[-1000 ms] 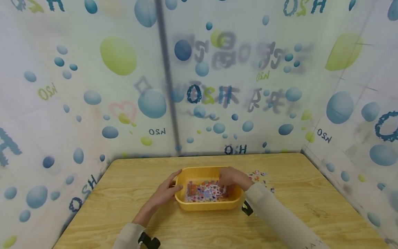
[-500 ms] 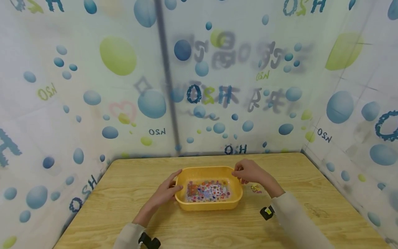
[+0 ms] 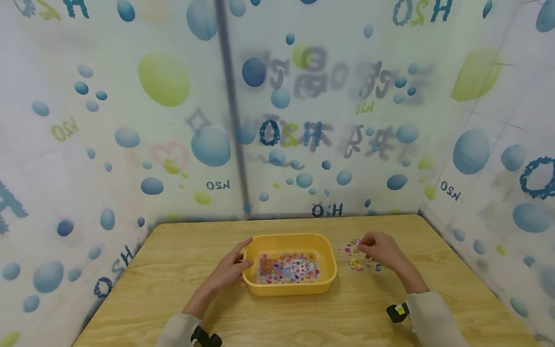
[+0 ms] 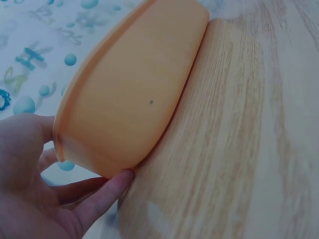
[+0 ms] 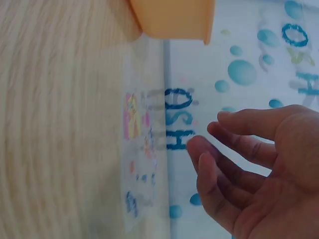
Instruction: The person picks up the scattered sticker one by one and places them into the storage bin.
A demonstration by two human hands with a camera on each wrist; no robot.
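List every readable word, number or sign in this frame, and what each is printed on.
"OSH" (mirrored "H2O"): repeated on the bubble-print curtain behind the table.
"OSN": small repeats on that curtain.
Large grey characters showing through the curtain: too blurred.
Stickers by the right hand and in the yellow tub: too small.

Left hand at yellow tub, perhaps gripping

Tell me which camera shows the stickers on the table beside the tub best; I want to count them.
The head view: the stickers lie in full beside the yellow tub, under the right hand. The right wrist view shows them blurred and edge-on. The left wrist view shows only the tub's wall.
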